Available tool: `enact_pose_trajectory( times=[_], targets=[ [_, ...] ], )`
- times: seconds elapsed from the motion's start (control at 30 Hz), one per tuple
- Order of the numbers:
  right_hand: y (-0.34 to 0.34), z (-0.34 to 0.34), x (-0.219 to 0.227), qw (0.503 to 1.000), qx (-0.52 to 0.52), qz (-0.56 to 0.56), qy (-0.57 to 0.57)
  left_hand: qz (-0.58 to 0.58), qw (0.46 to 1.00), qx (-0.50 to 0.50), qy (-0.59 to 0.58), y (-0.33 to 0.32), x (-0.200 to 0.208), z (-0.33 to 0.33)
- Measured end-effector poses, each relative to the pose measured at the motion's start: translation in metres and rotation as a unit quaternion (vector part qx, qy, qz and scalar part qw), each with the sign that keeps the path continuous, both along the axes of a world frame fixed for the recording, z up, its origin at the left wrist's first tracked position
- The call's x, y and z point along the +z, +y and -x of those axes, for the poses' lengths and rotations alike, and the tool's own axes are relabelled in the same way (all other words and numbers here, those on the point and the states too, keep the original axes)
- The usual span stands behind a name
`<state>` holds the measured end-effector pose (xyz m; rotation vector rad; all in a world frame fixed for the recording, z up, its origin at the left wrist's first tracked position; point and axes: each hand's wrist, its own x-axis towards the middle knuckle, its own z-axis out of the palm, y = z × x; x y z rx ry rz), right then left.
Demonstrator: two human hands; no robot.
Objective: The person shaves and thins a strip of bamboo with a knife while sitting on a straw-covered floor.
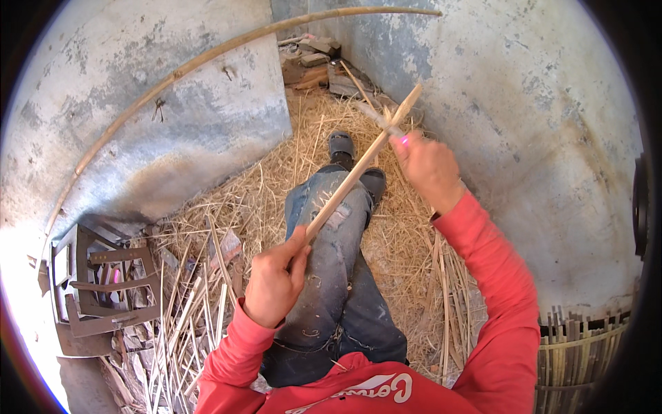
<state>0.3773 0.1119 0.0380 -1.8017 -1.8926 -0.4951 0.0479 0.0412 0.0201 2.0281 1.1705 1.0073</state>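
Note:
A pale split bamboo strip (pixel 352 178) slants up and away to the right above my outstretched legs. My left hand (pixel 277 279) is closed round its near end. Closer to the far end, my right hand (pixel 429 168) is closed on a knife, whose narrow grey blade (pixel 376 117) crosses the strip. A curl of pale wood stands up where blade and strip meet. A small bright pink spot shows by the right thumb; most of the knife's handle is hidden inside the fist.
Shavings (pixel 234 183) cover the floor around my jeans (pixel 321 297). Bamboo strips (pixel 186 310) lie at both sides. A dark metal frame (pixel 114 321) stands left, a slatted bamboo basket (pixel 579 355) lower right. A long curved pole (pixel 179 72) leans on the wall; bricks (pixel 314 60) fill the far corner.

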Motion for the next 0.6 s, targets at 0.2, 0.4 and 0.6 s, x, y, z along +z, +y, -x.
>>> enact_pose_trajectory(
  times=[0.2, 0.4, 0.6],
  targets=[
    [-0.018, 0.026, 0.0, 0.996, 0.062, 0.067, -0.001, 0.024, 1.0, 0.017, -0.009, -0.001, -0.001, -0.002],
    [-0.045, 0.061, -0.018, 0.985, 0.145, 0.086, 0.031, 0.033, 0.998, 0.023, -0.039, -0.005, -0.014, -0.001],
    [0.016, -0.053, 0.001, 0.999, -0.01, -0.031, -0.042, -0.001, 1.0, 0.014, 0.001, -0.006, -0.004, -0.004]
  ],
)
